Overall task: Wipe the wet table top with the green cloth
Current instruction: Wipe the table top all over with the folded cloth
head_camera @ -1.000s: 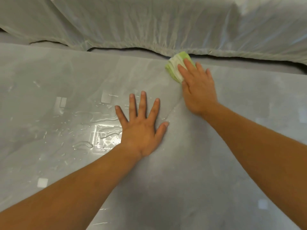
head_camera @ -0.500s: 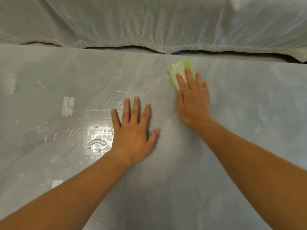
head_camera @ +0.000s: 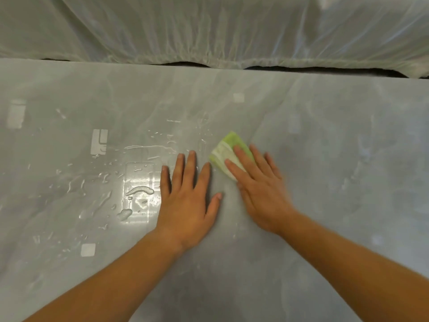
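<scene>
- Bracing near centre, the left hand (head_camera: 185, 201) lies palm down on the table top (head_camera: 325, 228), fingers spread wide, holding nothing.
- Right hand (head_camera: 262, 194), at its 3 o'clock, presses straight fingers flat on the green cloth (head_camera: 228, 152).
- Step judged: mid-wipe.
- Water droplets (head_camera: 139, 190) sit unwiped at 9 o'clock of the left hand. The next move probably calls for sliding the cloth that way, with the left hand lifted clear.
- Cloth is half covered, so its folds are unclear. The right hand is slightly blurred.
- Plastic sheet (head_camera: 209, 29) at 12 o'clock hides whatever it covers, and the table edges are cut off.
</scene>
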### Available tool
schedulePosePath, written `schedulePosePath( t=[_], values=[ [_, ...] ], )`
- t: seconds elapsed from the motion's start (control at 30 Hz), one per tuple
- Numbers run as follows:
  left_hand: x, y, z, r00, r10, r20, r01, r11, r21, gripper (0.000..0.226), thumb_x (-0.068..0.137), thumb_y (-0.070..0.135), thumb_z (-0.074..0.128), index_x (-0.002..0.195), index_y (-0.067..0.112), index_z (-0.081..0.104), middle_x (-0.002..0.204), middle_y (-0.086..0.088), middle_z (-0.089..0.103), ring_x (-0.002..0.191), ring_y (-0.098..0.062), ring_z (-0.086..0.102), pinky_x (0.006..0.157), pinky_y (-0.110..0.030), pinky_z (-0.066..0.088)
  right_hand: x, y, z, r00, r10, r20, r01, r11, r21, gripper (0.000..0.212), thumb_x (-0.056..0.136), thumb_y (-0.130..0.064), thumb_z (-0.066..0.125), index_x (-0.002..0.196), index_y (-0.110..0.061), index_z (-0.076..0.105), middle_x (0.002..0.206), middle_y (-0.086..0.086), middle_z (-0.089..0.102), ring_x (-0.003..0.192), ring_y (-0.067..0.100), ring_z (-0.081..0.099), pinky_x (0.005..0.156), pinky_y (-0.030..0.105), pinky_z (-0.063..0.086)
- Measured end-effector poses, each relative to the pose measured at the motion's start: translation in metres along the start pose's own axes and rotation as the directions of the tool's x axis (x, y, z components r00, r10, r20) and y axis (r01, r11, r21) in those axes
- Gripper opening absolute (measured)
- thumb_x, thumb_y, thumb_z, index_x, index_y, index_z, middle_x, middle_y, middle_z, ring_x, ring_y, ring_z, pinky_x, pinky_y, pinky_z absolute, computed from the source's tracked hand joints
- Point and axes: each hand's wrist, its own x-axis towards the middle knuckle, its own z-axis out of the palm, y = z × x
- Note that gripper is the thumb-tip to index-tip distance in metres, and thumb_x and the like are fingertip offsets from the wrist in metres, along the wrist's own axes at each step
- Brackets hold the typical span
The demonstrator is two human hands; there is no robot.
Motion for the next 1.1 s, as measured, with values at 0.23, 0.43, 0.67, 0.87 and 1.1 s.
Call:
schedulePosePath(
  t=[0.23,0.43,0.67,0.87,1.1],
  values=[
    [-0.005,-0.003,0.004,1.000,0.007,0.001,-0.007,1.000,0.026,0.073,0.096,0.064,0.015,0.159,0.026,0.009,0.167,-0.006,-0.012,0.150,-0.023,-0.024,0.120,-0.051,-0.014,0.044,0.045,-0.017,0.976,0.213,-0.048,-0.210,0.975,0.066,0.049,0.104,-0.029,0.034,0.152,-0.036,0.031,0.165,-0.005,0.018,0.153,0.031,0.015,0.123,0.050,0.008],
    [-0.012,-0.004,0.005,0.999,0.040,-0.029,-0.039,0.999,0.010,0.074,0.097,0.063,0.024,0.158,0.022,0.016,0.167,-0.009,-0.008,0.151,-0.023,-0.022,0.120,-0.051,-0.012,-0.044,-0.008,0.014,1.000,0.006,-0.031,-0.006,1.000,-0.002,0.055,0.101,-0.028,0.033,0.154,-0.035,0.025,0.167,-0.006,0.012,0.154,0.029,0.011,0.123,0.051,0.010],
    [-0.060,0.012,0.021,0.998,0.007,-0.058,-0.007,1.000,0.012,0.069,0.098,0.062,0.026,0.155,0.022,0.025,0.167,-0.009,-0.002,0.152,-0.022,-0.018,0.120,-0.050,-0.012,-0.016,0.033,-0.005,0.989,0.141,-0.052,-0.138,0.989,0.058,0.051,0.102,-0.023,0.039,0.152,-0.033,0.034,0.165,-0.004,0.019,0.152,0.031,0.015,0.123,0.052,0.010],
    [-0.096,0.022,0.039,0.994,-0.093,-0.048,0.094,0.995,0.023,0.073,0.097,0.063,0.022,0.158,0.025,0.013,0.167,-0.008,-0.010,0.150,-0.022,-0.023,0.119,-0.047,-0.017,-0.104,-0.023,0.023,0.999,-0.048,0.004,0.048,0.998,-0.047,0.058,0.098,-0.027,0.035,0.155,-0.032,0.024,0.167,-0.001,0.014,0.153,0.031,0.010,0.122,0.055,0.016],
    [-0.104,0.027,0.044,0.992,-0.107,-0.069,0.110,0.993,0.040,0.074,0.095,0.063,0.024,0.158,0.026,0.012,0.167,-0.008,-0.010,0.151,-0.024,-0.019,0.119,-0.046,-0.016,-0.085,0.006,0.011,0.999,0.039,-0.026,-0.039,0.999,0.007,0.052,0.100,-0.022,0.037,0.151,-0.032,0.034,0.165,-0.003,0.020,0.152,0.033,0.016,0.122,0.055,0.010]
  ],
)
